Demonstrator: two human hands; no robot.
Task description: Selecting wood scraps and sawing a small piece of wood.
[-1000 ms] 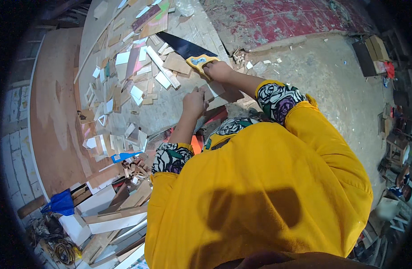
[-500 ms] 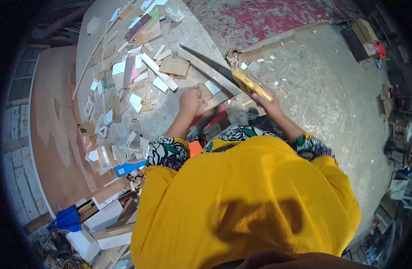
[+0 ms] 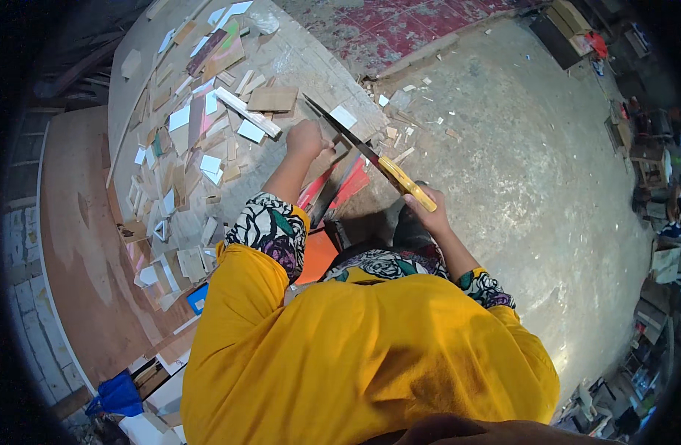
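Note:
A handsaw with a dark blade (image 3: 344,133) and yellow handle (image 3: 407,182) is gripped in my right hand (image 3: 423,209) beyond the table's right edge. The blade lies diagonally across the corner of the worktable (image 3: 274,18), its tip beside a small white offcut (image 3: 343,116). My left hand (image 3: 303,139) is closed at the table edge, left of the blade; what its fingers hold is hidden. Red pieces (image 3: 349,189) and an orange panel (image 3: 314,256) show below that edge.
Scattered wood and white offcuts (image 3: 251,130) cover much of the table. A plywood sheet (image 3: 77,245) and blue bag (image 3: 122,393) are at left. Concrete floor (image 3: 526,185) spreads right, with a red tiled area (image 3: 400,30) behind and stacked boxes (image 3: 563,30) and clutter along the far right.
My right hand has drawn the saw right and back toward me, turning it from flat to on edge. My left hand has shifted slightly up and left, along with a small shift of view.

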